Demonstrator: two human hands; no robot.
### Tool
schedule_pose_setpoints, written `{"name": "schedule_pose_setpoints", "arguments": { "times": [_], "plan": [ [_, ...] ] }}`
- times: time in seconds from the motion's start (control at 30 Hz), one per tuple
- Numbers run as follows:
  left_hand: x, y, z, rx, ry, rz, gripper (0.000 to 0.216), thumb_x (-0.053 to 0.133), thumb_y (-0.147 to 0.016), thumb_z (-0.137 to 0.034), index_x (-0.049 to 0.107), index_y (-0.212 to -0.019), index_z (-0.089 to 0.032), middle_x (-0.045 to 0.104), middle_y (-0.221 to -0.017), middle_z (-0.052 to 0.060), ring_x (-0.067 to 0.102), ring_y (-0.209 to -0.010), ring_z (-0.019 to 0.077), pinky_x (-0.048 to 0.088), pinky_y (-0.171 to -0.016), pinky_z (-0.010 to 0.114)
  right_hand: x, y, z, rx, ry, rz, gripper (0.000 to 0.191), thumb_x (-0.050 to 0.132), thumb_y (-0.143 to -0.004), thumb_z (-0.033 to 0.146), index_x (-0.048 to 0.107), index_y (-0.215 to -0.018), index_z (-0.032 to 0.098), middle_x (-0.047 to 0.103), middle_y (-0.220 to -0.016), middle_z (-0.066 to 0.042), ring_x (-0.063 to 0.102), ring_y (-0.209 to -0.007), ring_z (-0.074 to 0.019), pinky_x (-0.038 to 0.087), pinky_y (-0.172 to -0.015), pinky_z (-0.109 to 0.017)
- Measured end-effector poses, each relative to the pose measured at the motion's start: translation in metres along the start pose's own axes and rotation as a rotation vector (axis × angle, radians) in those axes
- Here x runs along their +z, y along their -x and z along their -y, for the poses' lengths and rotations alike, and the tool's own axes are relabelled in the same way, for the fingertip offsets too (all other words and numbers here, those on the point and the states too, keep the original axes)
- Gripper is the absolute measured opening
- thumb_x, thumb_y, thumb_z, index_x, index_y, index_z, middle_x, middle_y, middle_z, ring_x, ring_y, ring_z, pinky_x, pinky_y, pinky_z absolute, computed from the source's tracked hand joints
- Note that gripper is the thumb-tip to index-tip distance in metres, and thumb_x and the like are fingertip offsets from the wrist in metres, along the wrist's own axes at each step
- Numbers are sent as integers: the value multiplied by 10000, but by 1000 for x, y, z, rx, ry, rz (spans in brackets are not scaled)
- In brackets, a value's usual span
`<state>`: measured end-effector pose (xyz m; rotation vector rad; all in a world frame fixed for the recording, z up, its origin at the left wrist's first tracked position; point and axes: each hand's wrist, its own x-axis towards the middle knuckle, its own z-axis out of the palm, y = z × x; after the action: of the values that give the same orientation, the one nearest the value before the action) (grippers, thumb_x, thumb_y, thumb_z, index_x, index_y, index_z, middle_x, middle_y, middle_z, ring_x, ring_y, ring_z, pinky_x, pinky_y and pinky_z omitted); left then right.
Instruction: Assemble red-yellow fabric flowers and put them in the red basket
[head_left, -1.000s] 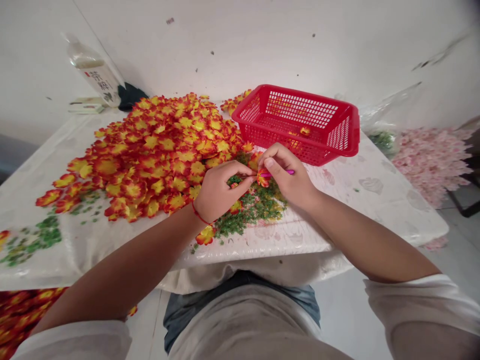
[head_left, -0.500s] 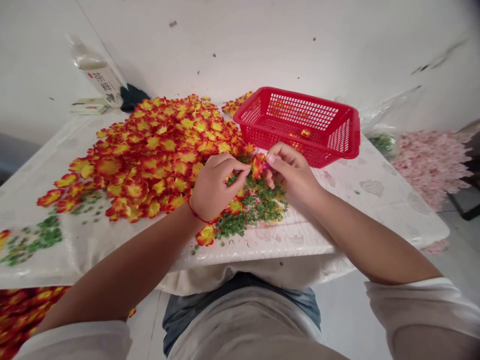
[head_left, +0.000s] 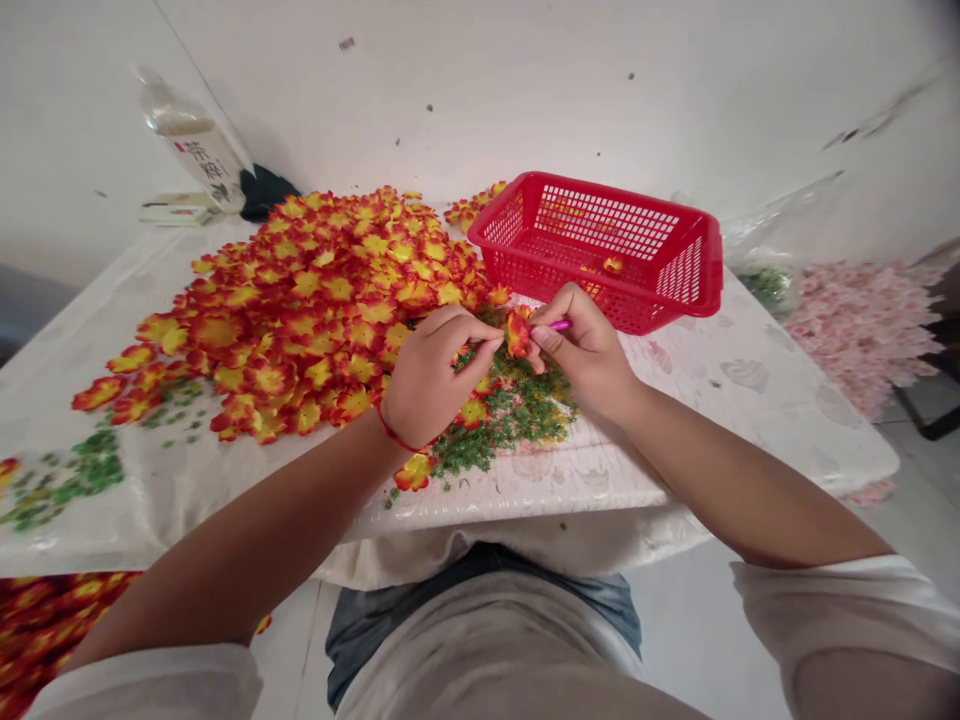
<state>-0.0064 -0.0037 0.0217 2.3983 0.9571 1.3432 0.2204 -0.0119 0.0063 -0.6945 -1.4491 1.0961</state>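
Over the table, a red and yellow artificial flower [head_left: 517, 332] is between my hands. Thumb and finger of my left hand [head_left: 431, 375] pinch together at the flower's left side; whatever is between the tips is too small to make out. My right hand [head_left: 589, 345] is closed around a slim shiny purple stick [head_left: 560, 325], its fingertips touching the flower's right side. The stick's far end is hidden by the fingers and the flower. Below both hands lies a heap of small green plastic sprigs [head_left: 517, 410]. A large pile of similar flower heads [head_left: 322, 300] lies beside my left hand.
Behind my right hand stands a red plastic basket [head_left: 694, 270] with a few flower heads inside. A bottle [head_left: 199, 150] is at the back left by the wall. Pink flowers [head_left: 862, 320] are off the table's right side. More red-yellow flowers [head_left: 52, 640] lie below the table's left edge.
More of the purple stick now shows in my right hand, whose fingers have shifted slightly. The flower has turned a little, and my left hand stays pinched beside it.
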Motion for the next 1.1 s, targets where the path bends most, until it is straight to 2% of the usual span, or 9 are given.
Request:
{"name": "schedule_pose_setpoints", "arguments": {
  "times": [0.47,0.63,0.7,0.8,0.9,1.0,1.03,1.1],
  "plan": [
    [0,2,-4,8,91,30,113,697,-1054,-170,770,-983,-219,817,-988,37,759,-918,190,594,-880,314,3,3,7,-66,33,57,372,867,-1036,528,607,-957,274,703,-740,61,645,-602,-134,516,-599,-286],
    [-3,-7,1,11,-43,50,129,702,-1108,-268,815,-1053,-241,842,-1048,39,786,-996,223,595,-988,357,3,1,10,-34,81,35,373,861,-1036,550,622,-966,272,722,-764,50,664,-611,-134,536,-590,-289],
    [-5,-10,5,18,-94,14,136,716,-1123,-329,823,-1182,-267,850,-1121,42,792,-1075,246,585,-1074,393,2,-2,11,-65,101,-30,363,870,-1028,554,638,-984,277,737,-806,42,676,-628,-133,547,-588,-290],
    [-8,-11,12,-31,-117,-103,278,693,-1134,-328,742,-1405,-286,833,-1217,51,778,-1185,260,567,-1168,425,-9,-9,13,-197,197,-226,347,861,-1036,548,630,-985,295,717,-810,44,674,-633,-138,542,-568,-293],
    [-8,-10,16,-83,-137,-156,291,662,-1120,-274,703,-1408,-268,813,-1230,55,768,-1201,262,561,-1181,434,-30,-22,14,-387,320,-493,347,863,-1040,523,603,-967,306,673,-823,50,628,-608,-131,519,-558,-302],
    [-6,-9,14,-119,-190,-39,233,650,-1089,-222,728,-1307,-246,822,-1196,64,765,-1195,280,546,-1158,453,-55,-32,19,-515,451,-729,239,867,-1044,380,642,-1009,308,673,-925,21,600,-628,-128,533,-604,-329],
    [-5,-9,12,-128,-210,20,209,650,-1079,-208,741,-1264,-243,828,-1187,66,764,-1195,288,537,-1149,464,-62,-34,21,-534,520,-756,180,845,-1057,341,672,-1029,302,695,-998,-9,649,-714,-153,578,-679,-357],
    [-3,-9,9,-146,-246,133,170,650,-1061,-184,761,-1175,-244,839,-1184,68,761,-1193,304,518,-1132,486,-75,-35,25,-551,667,-770,26,758,-1105,284,756,-1080,280,714,-1097,-77,731,-995,-242,634,-937,-461]
  ]
}}
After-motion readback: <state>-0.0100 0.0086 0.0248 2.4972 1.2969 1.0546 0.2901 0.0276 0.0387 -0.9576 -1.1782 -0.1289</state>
